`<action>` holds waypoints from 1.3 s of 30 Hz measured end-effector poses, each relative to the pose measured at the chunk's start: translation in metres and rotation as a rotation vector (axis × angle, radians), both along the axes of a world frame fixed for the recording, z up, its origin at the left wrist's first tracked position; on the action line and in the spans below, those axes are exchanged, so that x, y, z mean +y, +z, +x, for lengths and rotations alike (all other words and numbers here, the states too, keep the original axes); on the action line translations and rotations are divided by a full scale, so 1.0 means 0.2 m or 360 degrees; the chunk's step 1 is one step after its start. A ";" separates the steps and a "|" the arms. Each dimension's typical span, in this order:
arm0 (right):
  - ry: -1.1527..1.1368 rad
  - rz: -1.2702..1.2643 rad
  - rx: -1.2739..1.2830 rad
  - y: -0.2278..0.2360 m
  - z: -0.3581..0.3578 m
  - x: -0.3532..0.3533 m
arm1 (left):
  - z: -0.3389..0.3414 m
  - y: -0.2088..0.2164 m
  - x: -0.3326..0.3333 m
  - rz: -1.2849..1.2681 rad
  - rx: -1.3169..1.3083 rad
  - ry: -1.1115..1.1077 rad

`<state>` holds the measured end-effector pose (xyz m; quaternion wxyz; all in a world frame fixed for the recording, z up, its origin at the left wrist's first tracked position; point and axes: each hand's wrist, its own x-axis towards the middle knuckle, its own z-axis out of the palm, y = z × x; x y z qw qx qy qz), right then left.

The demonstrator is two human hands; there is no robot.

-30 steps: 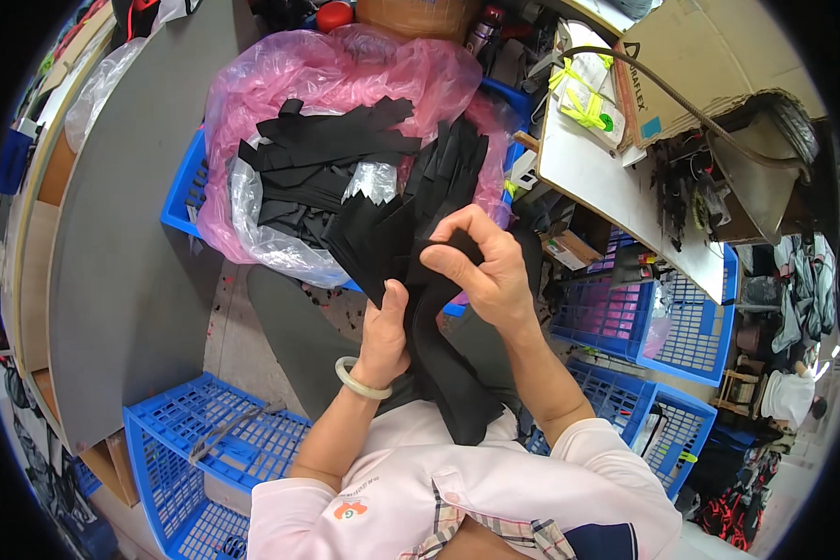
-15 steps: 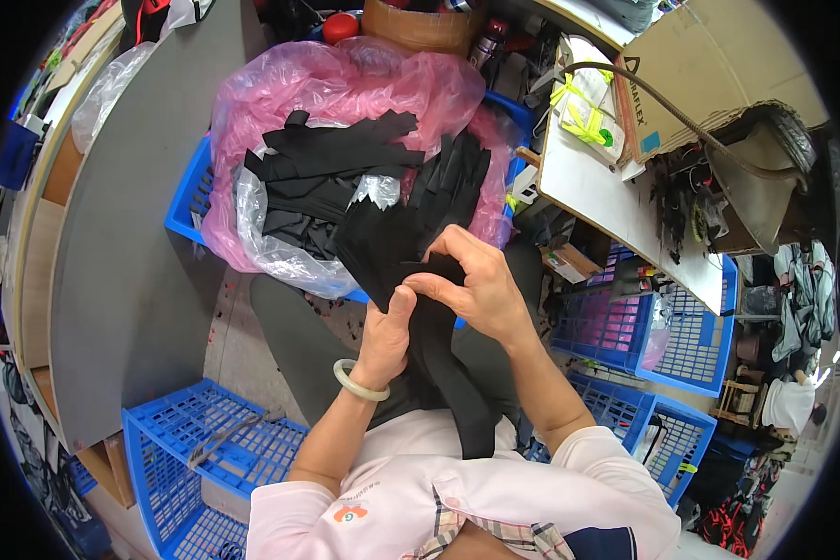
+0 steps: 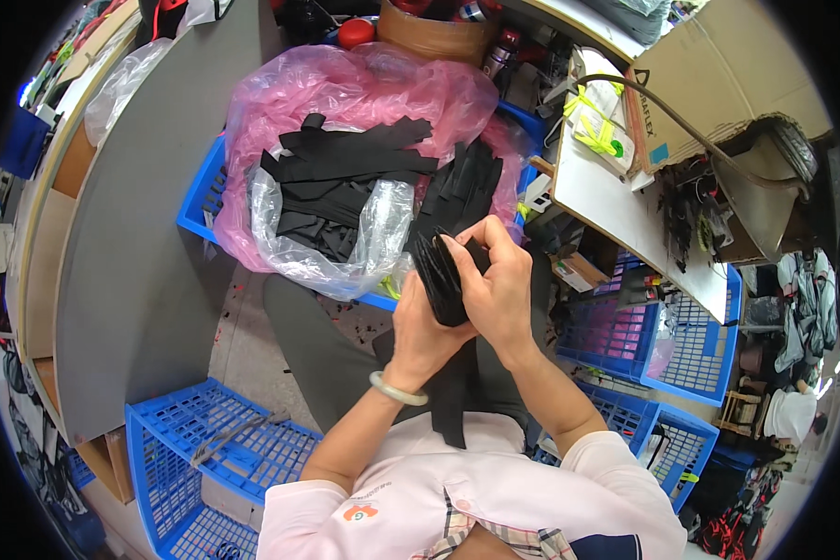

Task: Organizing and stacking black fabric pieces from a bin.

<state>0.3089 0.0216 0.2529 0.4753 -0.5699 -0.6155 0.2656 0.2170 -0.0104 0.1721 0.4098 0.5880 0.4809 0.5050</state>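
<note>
Over my lap, both hands hold a stack of black fabric strips (image 3: 441, 278), its layered edges turned up. My left hand (image 3: 422, 327) grips it from the left and below, with a pale bangle (image 3: 399, 388) on the wrist. My right hand (image 3: 497, 289) closes on its right side, thumb laid along the layers near the top. A black strip (image 3: 449, 411) hangs from beneath the hands onto my lap. Just beyond lies a pile of black strips (image 3: 355, 154) in a pink plastic bag (image 3: 280, 84) with clear plastic, inside a blue crate (image 3: 199, 191).
A grey curved panel (image 3: 131, 224) stands at left. Below it is a blue basket (image 3: 224, 439). More blue crates (image 3: 691, 345) stand at right under a white tabletop (image 3: 616, 201) carrying a cardboard box (image 3: 719, 84). A taped round tub (image 3: 434, 33) sits behind the pink bag.
The stack, fanned out flat over the crate's near edge before, is now drawn back and turned edge-up between my hands. My right thumb has shifted onto its layers. The view has shifted slightly.
</note>
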 end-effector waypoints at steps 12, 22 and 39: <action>-0.0083 -0.0014 0.0238 0.10 -0.07 0.05 | 0.06 0.07 0.17 0.0408 -0.0212 0.0329; 0.0683 -0.0432 0.0024 -0.25 0.09 0.04 | -0.12 0.14 0.26 -0.0463 -0.1140 0.0314; 0.0296 0.0207 -0.0915 -0.62 0.01 -0.02 | -0.21 -0.13 0.25 -0.0866 -0.1141 0.0475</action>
